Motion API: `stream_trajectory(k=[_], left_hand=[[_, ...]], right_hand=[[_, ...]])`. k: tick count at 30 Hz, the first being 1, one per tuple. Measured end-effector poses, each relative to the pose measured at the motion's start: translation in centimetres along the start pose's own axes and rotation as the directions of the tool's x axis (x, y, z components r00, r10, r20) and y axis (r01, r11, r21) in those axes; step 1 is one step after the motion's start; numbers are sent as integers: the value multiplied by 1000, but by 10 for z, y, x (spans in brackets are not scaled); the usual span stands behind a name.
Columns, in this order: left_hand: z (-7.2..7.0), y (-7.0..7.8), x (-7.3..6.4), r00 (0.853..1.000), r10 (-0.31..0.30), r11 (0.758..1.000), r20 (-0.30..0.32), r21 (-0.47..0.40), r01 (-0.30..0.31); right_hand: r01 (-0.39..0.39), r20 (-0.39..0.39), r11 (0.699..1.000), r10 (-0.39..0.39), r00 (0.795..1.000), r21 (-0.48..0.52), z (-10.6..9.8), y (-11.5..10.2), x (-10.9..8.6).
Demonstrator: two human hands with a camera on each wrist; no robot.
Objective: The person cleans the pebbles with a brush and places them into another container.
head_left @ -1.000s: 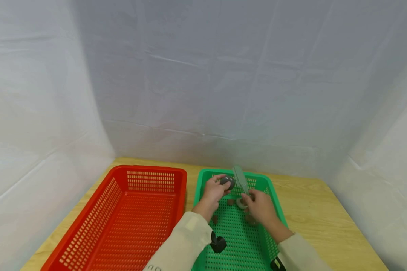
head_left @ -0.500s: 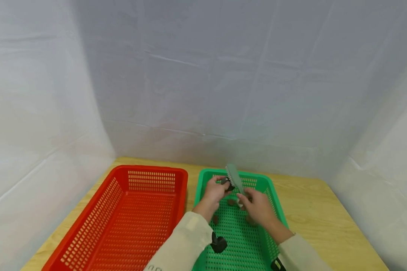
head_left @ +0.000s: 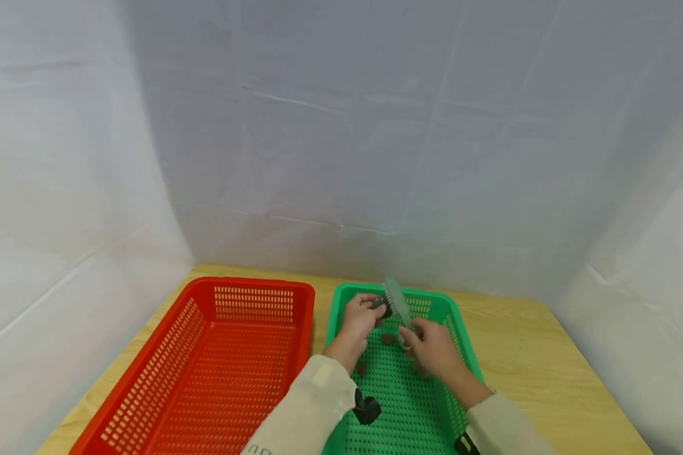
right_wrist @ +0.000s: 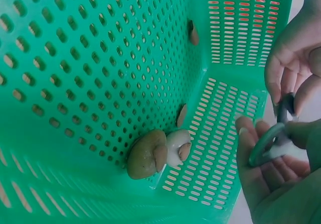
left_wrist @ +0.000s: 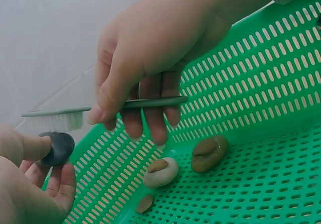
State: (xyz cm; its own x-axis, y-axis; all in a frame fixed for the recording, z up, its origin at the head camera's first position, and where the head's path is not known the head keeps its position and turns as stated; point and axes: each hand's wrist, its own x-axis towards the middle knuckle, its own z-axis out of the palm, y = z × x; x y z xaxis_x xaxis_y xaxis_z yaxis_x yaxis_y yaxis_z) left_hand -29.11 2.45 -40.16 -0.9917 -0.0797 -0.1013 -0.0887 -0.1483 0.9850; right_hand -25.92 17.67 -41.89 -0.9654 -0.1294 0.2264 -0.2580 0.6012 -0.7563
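Observation:
Over the far end of the green basket [head_left: 395, 404], my left hand [head_left: 357, 321] pinches a smooth black stone [left_wrist: 58, 149] between thumb and fingers. My right hand [head_left: 434, 346] grips the handle of a green brush [head_left: 397, 300] with pale bristles [left_wrist: 62, 121]. The brush's bristles face the stone and come right up to it in the left wrist view. Below the hands, a white stone [left_wrist: 164, 178] and a tan stone [left_wrist: 213, 162] lie in the basket, each with a small brown flake on top. Another brown flake [left_wrist: 145, 204] lies beside them.
A larger red basket [head_left: 245, 379] stands on the wooden table [head_left: 518, 354] to the left, close beside the green one. White sheeting [head_left: 341, 158] hangs behind and on both sides. One more brown flake [right_wrist: 193, 33] rests on the green basket's floor.
The brush has tilted and swung left from beside the black stone, its bristles turning onto it, then shifted slightly back right. My left hand keeps hold of the stone in nearly the same place.

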Motion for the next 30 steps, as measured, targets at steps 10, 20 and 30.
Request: stream_trajectory(k=[10, 20, 30], left_hand=[[0, -2, 1, 1000, -5, 999, 0, -42, 5], [4, -2, 1, 999, 13, 1000, 32, 0, -13], [2, -3, 1, 1000, 6, 1000, 0, 24, -6]], right_hand=[[53, -117, 996, -61, 991, -72, -2, 2, 2], [83, -14, 995, -82, 997, 60, 0, 3, 3], [60, 35, 998, -61, 998, 25, 3, 5, 2]])
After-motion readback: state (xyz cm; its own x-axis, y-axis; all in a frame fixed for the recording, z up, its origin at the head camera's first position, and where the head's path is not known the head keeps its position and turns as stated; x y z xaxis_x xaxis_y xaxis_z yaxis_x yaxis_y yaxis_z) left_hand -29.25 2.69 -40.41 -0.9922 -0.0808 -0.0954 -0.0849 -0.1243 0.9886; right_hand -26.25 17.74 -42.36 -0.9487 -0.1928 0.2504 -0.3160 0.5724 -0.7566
